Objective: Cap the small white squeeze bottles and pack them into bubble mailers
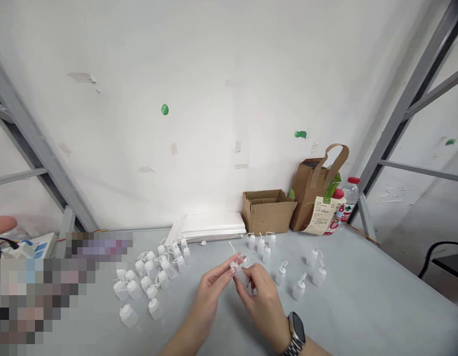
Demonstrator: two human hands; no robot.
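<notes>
A small translucent squeeze bottle point(242, 278) with a white cap is held tilted between both hands above the grey table. My left hand point(213, 288) pinches its cap end between thumb and fingers. Around the bottle's body, the fingers of my right hand point(261, 292) are closed; a watch is on that wrist. A thin white nozzle or strap points up beyond the left fingertips. Just right of my right hand stand similar capped bottles point(281, 275), with several more farther right and behind. A large group of bottles point(150, 269) stands to the left.
A stack of white sheets point(210, 227) lies against the wall, with a small white piece point(203, 243) in front. Beside it are a cardboard box point(268, 217), a brown paper bag point(306, 198) and a red-capped plastic bottle point(351, 193). Metal frame posts point(394, 128) flank the table.
</notes>
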